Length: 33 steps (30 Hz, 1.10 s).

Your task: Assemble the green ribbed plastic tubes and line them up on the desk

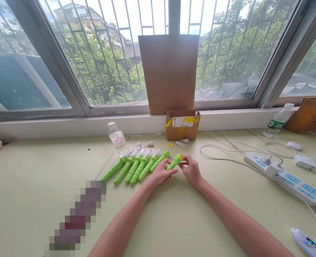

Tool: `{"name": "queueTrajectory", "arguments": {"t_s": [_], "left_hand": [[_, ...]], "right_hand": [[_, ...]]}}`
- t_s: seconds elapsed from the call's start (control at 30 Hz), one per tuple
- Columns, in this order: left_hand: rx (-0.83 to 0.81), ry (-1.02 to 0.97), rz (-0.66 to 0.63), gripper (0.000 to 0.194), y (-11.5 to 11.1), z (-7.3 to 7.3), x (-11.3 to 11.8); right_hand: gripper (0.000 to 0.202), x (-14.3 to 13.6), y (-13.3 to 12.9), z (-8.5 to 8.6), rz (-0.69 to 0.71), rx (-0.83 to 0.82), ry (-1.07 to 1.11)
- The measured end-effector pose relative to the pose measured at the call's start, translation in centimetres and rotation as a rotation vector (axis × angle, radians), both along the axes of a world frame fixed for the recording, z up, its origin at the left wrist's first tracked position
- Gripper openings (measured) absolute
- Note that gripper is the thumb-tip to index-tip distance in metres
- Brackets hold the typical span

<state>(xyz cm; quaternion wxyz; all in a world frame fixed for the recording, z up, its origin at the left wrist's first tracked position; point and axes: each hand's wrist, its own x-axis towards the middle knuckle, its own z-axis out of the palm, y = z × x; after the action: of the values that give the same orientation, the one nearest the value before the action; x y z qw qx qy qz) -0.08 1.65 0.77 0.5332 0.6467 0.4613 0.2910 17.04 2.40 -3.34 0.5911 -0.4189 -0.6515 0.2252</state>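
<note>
My left hand [162, 172] is wrapped round a green tube [175, 162] with a yellow ring at its top end. The fingertips of my right hand [190, 168] are pinched together at the ringed end; whether they grip the tube or a small part is hidden. Left of my hands, several green ribbed tubes [133, 170] lie side by side, most with clear tips. A loose yellow ring [170, 145] and small clear and white pieces [181, 144] lie beyond my hands.
A small cardboard box [182, 132] stands by the window, before an upright cardboard sheet [169, 71]. One bottle [118, 140] is behind the tubes, another [278, 120] at the right. A power strip [286, 178] with cables lies on the right. A pixelated patch covers the lower left.
</note>
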Motion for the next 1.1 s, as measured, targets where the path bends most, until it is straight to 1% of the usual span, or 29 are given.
{"name": "queueTrajectory", "arguments": {"t_s": [0.07,0.23,0.37,0.47,0.67,0.97,1.1], "left_hand": [[0.0,-0.004,0.011,0.043,-0.1,0.0,0.0],[0.029,-0.089,0.057,0.039,-0.2,-0.3,0.2],[0.049,-0.104,0.064,0.038,-0.1,-0.6,0.2],[0.06,-0.094,0.059,0.039,0.0,-0.8,0.2],[0.069,-0.007,0.053,0.043,-0.1,-1.1,0.7],[0.047,0.004,0.018,0.047,-0.1,-0.8,0.4],[0.019,0.01,-0.001,0.051,0.1,-0.9,0.2]], "right_hand": [[0.026,-0.1,-0.2,0.1,-0.014,0.009,0.001],[0.022,-0.1,-0.2,0.1,-0.014,0.001,-0.01],[0.02,0.1,0.0,-0.1,-0.005,-0.01,-0.019],[0.019,0.1,0.2,-0.3,-0.011,-0.009,-0.037],[0.017,0.3,0.5,-0.4,-0.027,-0.008,-0.064],[0.016,0.6,0.4,-0.1,0.028,-0.02,-0.063],[0.022,0.4,0.3,-0.1,0.046,-0.022,-0.073]]}}
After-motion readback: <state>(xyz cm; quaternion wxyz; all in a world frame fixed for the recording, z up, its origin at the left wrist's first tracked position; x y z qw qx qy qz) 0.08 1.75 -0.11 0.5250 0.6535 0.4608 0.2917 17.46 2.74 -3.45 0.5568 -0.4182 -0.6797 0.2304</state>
